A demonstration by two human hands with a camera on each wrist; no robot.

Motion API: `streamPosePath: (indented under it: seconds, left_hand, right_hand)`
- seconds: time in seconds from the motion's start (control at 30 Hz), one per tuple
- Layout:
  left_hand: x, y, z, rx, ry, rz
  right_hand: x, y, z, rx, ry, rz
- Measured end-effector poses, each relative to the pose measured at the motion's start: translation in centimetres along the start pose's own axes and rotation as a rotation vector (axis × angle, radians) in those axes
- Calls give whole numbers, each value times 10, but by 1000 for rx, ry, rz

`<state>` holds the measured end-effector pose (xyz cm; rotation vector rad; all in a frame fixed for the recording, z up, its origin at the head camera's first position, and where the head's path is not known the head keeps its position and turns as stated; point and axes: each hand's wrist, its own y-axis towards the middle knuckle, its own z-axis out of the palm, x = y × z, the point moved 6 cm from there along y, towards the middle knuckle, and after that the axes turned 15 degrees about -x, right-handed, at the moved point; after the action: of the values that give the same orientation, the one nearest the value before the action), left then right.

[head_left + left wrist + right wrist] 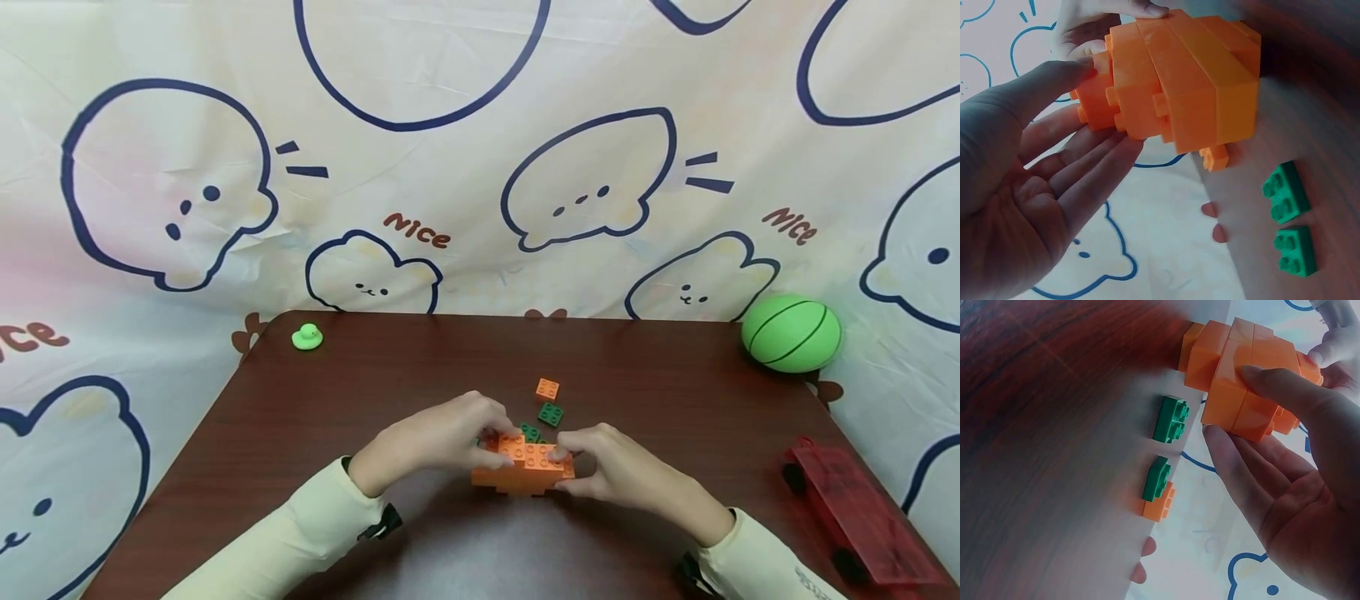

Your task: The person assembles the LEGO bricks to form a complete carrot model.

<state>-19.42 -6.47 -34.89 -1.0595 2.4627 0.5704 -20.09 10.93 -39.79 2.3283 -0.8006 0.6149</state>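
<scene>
An orange toy-brick build (525,475), stacked in layers with studs on top, stands between both hands over the table. The left hand (457,433) grips its upper left part, thumb on the near side and fingers behind. At the right end, the right hand (611,467) pinches the build between thumb and fingers. The right wrist view shows that thumb (1285,384) lying on an orange side face. Just behind the build lie a green brick (551,414) and another green brick (530,432), partly hidden. A small loose orange brick (547,389) lies farther back.
The dark brown table (390,367) meets a cartoon-printed cloth (465,183) at its back edge. A green rubber duck (307,337) sits at the back left, a green ball (792,333) at the back right. A red translucent toy vehicle (862,517) stands along the right edge.
</scene>
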Motion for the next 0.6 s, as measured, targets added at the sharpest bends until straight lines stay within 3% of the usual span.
streamPosePath:
  seconds: [0.4,0.6]
  left_hand:
    - [1,2,4,-29,-21,30]
    - [3,1,7,-49,-38,8]
  right_hand:
    - [-1,-1,-1,-10,-14,-12]
    - [0,-1,-2,-10,-24,-11]
